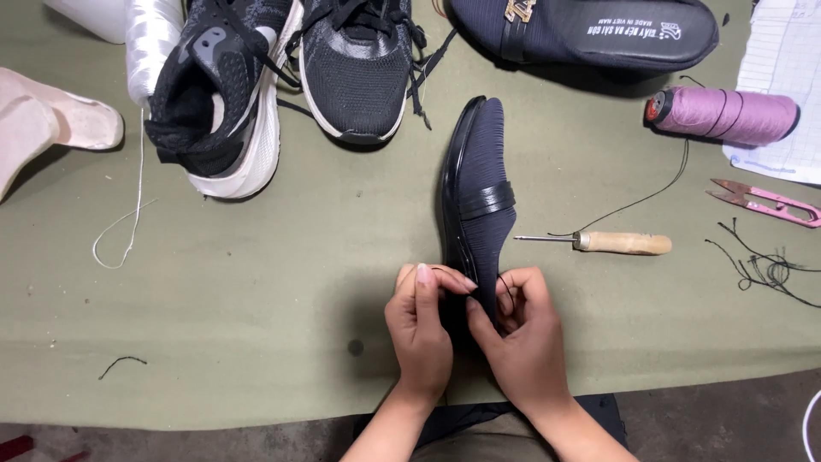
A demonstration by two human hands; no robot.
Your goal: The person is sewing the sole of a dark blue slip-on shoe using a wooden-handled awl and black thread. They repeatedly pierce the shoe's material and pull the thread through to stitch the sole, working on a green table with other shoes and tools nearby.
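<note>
Here, a dark slip-on shoe (477, 192) is held on its side on the green cloth (256, 299), toe pointing away from the person, its glossy sole edge turned to the left. The heel end is gripped by both hands. The left hand (421, 329) is closed against the sole side of the heel, thumb and forefinger pinched narrow on a thin black thread (445, 270). The right hand (523, 338) is wrapped around the ribbed upper at the heel, fingers curled tight, with a loop of the same thread seen by its fingertips.

Just right of the shoe, a wooden-handled awl (609, 243) is laid flat, its metal point aimed at the shoe. Farther right, a spool of purple thread (727, 115) and a pair of pink thread snips (770, 202) are found, with loose black thread scraps (770, 269) below them. Beyond the shoe's toe, the matching slip-on (590, 30) is laid with its insole showing. Left of the shoe, 2 black knit sneakers (282, 77) with white soles are set side by side, and a white thread (128, 222) is trailed across the cloth beyond them.
</note>
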